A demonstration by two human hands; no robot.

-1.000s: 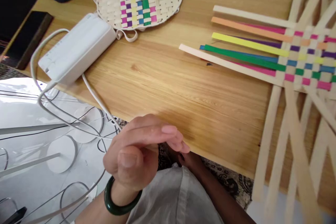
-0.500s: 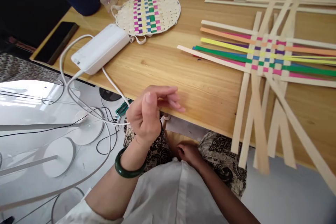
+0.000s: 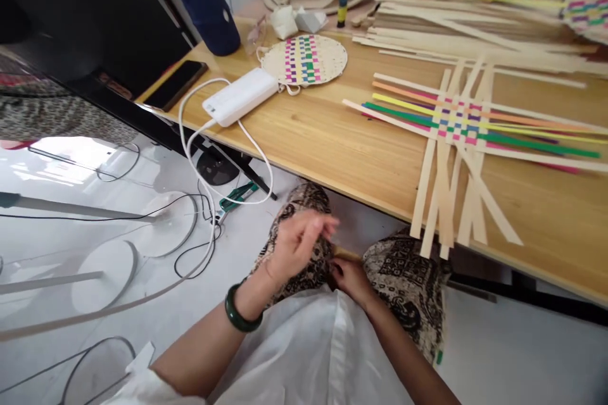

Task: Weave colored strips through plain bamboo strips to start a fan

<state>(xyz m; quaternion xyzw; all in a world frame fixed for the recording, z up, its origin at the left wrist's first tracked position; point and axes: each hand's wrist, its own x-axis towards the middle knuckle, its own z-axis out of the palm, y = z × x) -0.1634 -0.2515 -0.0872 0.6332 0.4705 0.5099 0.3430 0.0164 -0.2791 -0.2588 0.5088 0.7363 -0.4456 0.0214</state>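
My left hand [image 3: 300, 242], with a green bangle [image 3: 240, 315] on the wrist, hovers over my lap below the table edge; its fingers are loosely bent and smeared by motion. My right hand [image 3: 350, 277] lies low on my patterned trousers [image 3: 403, 278], just right of the left hand, with its fingers mostly hidden. A thin tan strip [image 3: 346, 255] shows between the two hands. On the wooden table [image 3: 332, 139] above lies a half-woven mat of plain and coloured strips [image 3: 458, 123], untouched.
A white power bank [image 3: 240, 96] with a looping cable [image 3: 259, 158], a round woven mat [image 3: 306, 60], a black phone [image 3: 175, 84] and a blue bottle [image 3: 206, 6] are at the table's left. Loose strips [image 3: 475, 38] are piled at the back. Green pliers [image 3: 237, 195] lie on the floor.
The view has pulled back and risen. My left hand has dropped from the table edge down to my lap, close to the right hand.
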